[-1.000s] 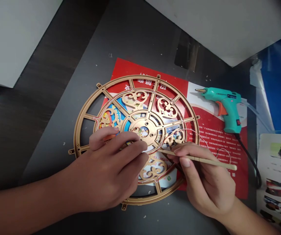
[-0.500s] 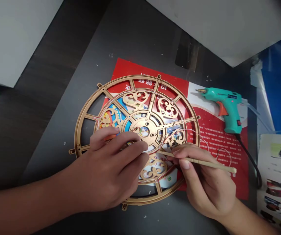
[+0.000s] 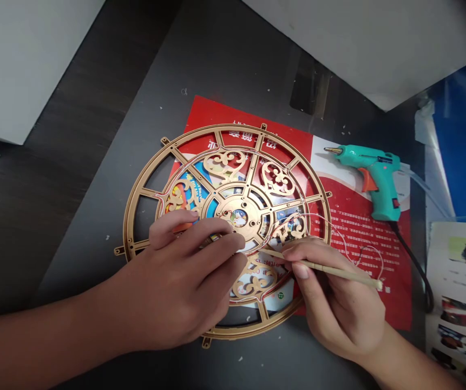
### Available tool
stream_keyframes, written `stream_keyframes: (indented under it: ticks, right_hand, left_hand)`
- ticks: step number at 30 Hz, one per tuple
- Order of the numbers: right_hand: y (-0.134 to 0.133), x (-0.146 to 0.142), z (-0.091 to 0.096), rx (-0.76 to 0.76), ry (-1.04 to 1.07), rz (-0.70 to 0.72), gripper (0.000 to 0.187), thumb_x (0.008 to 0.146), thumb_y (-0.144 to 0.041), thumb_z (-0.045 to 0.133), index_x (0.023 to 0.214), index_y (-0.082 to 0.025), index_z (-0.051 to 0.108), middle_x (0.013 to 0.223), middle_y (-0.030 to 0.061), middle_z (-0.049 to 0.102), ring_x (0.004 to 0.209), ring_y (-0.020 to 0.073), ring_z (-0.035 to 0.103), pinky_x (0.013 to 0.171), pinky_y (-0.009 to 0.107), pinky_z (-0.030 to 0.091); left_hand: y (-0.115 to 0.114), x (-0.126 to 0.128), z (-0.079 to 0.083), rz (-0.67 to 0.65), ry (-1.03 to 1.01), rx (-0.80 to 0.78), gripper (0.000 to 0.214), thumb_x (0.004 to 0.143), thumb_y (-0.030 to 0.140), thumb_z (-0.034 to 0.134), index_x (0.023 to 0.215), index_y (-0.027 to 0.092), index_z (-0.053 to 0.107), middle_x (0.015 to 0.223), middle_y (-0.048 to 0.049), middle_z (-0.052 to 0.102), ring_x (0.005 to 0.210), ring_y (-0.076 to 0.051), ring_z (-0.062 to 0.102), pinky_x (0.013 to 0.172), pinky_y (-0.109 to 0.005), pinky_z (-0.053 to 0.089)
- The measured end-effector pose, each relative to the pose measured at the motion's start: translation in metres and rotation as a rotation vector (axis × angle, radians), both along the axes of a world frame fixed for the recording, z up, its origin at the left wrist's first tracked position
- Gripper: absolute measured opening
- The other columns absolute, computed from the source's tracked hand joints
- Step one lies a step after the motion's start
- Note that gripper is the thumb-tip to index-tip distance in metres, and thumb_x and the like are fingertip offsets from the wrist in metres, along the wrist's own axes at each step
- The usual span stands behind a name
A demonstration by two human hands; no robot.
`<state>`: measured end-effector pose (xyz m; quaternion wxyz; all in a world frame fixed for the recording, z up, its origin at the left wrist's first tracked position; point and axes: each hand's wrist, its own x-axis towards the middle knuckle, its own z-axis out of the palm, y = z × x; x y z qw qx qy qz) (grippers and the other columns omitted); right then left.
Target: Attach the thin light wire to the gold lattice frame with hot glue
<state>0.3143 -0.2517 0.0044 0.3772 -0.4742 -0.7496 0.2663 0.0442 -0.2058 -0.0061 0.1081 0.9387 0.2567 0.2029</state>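
Gold openwork wheel (image 3: pixel 233 128) lies on a red flyer (image 3: pixel 350 281); the left hand (image 3: pixel 179 276) rests curled on it, any grip unclear; the right hand (image 3: pixel 338 309) pinches a wooden stick (image 3: pixel 338 272).

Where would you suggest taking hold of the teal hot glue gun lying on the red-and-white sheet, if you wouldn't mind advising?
Grip the teal handle of the hot glue gun from the right. It lies on its side with the handle's end toward that side, so this approach probably keeps your hand behind the orange trigger, well away from the metal nozzle pointing left, and beside the black cord.
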Motion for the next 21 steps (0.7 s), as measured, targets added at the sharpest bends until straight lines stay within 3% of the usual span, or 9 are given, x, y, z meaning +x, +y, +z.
stream_keyframes:
  ticks: [15, 21]
  right_hand:
    - [0.0001, 0.0020, 0.0008, -0.008, 0.010, 0.015, 0.033, 0.104, -0.005, 0.063, 0.129, -0.024, 0.069, 0.103, 0.0071, 0.084, 0.093, 0.0243, 0.086, 0.081, 0.038, 0.075]
    - [0.0034, 0.0008, 0.0021, -0.011, 0.014, 0.045, 0.034, 0.102, -0.002, 0.063, 0.127, -0.024, 0.070, 0.102, 0.0068, 0.084, 0.089, 0.0228, 0.084, 0.080, 0.037, 0.074]
  left_hand:
    - [0.0036, 0.0034, 0.0022, -0.009, -0.018, 0.040, 0.022, 0.105, 0.017, 0.063, 0.123, 0.016, 0.075, 0.125, -0.0093, 0.085, 0.128, -0.030, 0.071, 0.108, -0.054, 0.047]
    - [0.0009, 0.0000, -0.0006, -0.017, 0.008, 0.011, 0.024, 0.108, 0.017, 0.060, 0.128, 0.015, 0.073, 0.130, -0.0097, 0.083, 0.134, -0.032, 0.069, 0.113, -0.056, 0.044]
